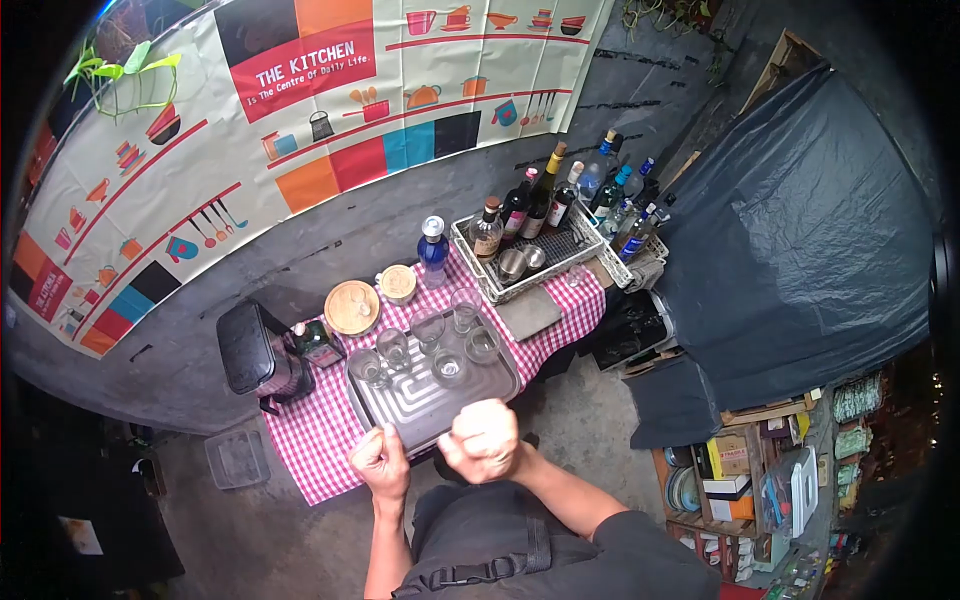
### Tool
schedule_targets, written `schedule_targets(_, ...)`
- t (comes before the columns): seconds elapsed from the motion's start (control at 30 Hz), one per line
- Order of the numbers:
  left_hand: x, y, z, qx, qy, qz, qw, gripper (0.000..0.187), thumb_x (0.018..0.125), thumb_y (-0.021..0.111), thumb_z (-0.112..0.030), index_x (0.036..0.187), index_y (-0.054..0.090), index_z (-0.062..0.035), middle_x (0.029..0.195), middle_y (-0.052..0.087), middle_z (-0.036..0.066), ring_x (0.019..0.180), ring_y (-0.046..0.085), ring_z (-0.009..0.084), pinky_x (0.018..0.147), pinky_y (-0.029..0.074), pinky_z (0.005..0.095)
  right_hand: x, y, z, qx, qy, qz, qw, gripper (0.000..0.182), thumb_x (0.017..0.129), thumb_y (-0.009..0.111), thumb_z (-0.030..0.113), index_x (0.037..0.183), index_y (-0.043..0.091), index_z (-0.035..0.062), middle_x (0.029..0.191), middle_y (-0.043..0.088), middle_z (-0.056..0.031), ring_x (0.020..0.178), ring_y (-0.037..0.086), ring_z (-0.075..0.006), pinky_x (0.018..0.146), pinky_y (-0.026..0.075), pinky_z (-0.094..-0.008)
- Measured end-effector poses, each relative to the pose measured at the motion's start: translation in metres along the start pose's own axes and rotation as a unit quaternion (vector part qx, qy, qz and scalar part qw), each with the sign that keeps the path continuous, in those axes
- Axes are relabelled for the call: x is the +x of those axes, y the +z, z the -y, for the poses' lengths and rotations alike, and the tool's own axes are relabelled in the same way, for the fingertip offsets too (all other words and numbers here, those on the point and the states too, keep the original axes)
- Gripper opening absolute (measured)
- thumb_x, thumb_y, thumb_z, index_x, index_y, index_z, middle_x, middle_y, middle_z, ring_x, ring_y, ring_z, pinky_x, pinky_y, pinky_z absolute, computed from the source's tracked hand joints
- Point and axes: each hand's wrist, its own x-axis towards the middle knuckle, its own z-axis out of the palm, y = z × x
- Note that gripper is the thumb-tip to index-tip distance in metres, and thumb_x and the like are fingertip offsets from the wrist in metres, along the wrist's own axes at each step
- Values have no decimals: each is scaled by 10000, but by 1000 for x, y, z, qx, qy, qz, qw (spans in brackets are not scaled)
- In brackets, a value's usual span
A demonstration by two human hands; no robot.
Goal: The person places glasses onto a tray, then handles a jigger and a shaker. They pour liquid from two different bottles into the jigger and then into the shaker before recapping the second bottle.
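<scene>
My left hand [381, 464] is closed in a fist with the thumb uppermost, in front of the near left corner of a metal tray [400, 405]. Beside it, my right hand [482, 441] is also a fist, raised in front of the tray's near edge. Nothing shows sticking out of either fist, and the hands are apart. Several clear glasses stand on the tray, among them a short tumbler [450, 369] nearest my right hand and a stemmed glass [372, 369] on the left side.
A red-and-white checked cloth [312, 455] covers the table. Behind the tray are a blue-capped bottle [433, 250] and a wooden-lidded jar [352, 307]. A wicker basket [495, 292] holds bottles and metal cups. A black bin [255, 350] stands left; a plastic box [237, 460] is on the floor.
</scene>
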Motion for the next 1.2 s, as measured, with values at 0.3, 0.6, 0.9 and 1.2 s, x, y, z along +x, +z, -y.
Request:
schedule_targets(0.3, 8, 14, -11, -81, 139, -8, 987, 441, 900, 542, 72, 492, 415, -35, 485, 461, 30, 423, 442, 103, 437, 301, 257, -13, -18, 0, 15, 218, 165, 962, 132, 772, 785, 19, 898, 747, 5, 945, 705, -118, 786, 705, -233, 704, 570, -318)
schedule_targets(0.6, -7, 45, -16, -48, 6, -22, 999, 528, 946, 582, 23, 530, 264, -50, 482, 330, -14, 445, 269, 72, 448, 196, 306, -27, -69, -28, 93, 159, -131, 974, 384, 822, 676, 142, 488, 522, 31, 518, 530, -48, 440, 520, -130, 433, 404, -252)
schedule_targets(0.9, 5, 89, -34, -135, -167, -75, 974, 1063, 900, 689, 5, 1610, -95, -94, 763, 596, -1, 599, 487, 36, 538, 419, 183, -43, -66, -37, 105, 196, 289, 931, 289, 800, 833, 170, 667, 628, 16, 630, 609, -66, 502, 581, -202, 514, 449, -316)
schedule_targets(1.2, -7, 200, -62, 81, 12, 92, 992, 200, 807, 751, -13, 660, 617, -34, 562, 511, 70, 455, 458, 165, 452, 341, 315, -32, -176, -117, 262, 411, -227, 843, 734, 999, 581, 108, 1595, 163, 11, 680, 559, -2, 555, 516, -64, 526, 457, -203)
